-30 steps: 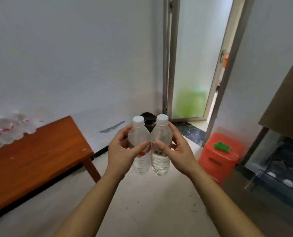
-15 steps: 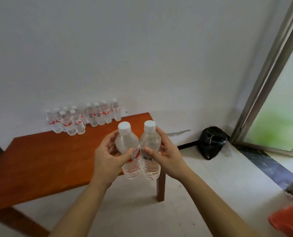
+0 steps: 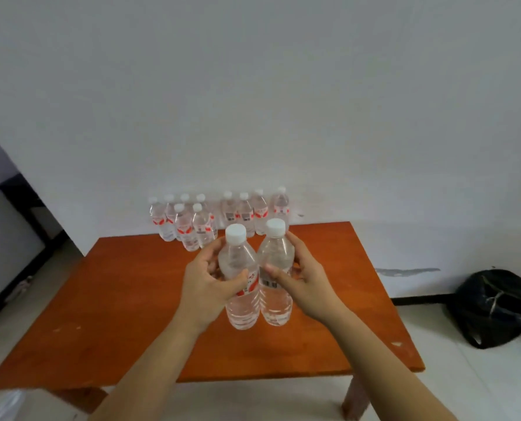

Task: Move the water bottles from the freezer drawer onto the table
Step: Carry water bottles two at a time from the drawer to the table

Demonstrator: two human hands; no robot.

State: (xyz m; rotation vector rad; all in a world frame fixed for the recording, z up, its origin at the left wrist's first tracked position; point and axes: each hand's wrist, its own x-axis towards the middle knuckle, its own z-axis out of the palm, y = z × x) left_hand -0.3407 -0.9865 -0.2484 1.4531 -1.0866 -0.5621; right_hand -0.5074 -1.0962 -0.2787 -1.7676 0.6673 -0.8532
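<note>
I hold two clear water bottles upright, side by side and touching, above the middle of the orange wooden table (image 3: 125, 314). My left hand (image 3: 206, 287) grips the left bottle (image 3: 241, 302), which has a white cap and a red label. My right hand (image 3: 303, 279) grips the right bottle (image 3: 275, 302), whose barcode faces me. Several more water bottles (image 3: 219, 217) stand in rows at the table's far edge against the white wall. The freezer drawer is out of view.
A tied black rubbish bag (image 3: 496, 305) lies on the floor to the right of the table. A dark piece of furniture (image 3: 19, 202) stands at the far left. The pale tiled floor (image 3: 480, 384) surrounds the table.
My view has swung left from the doorway and freezer to face the table squarely. Both hands, each still holding its bottle, have come over the tabletop.
</note>
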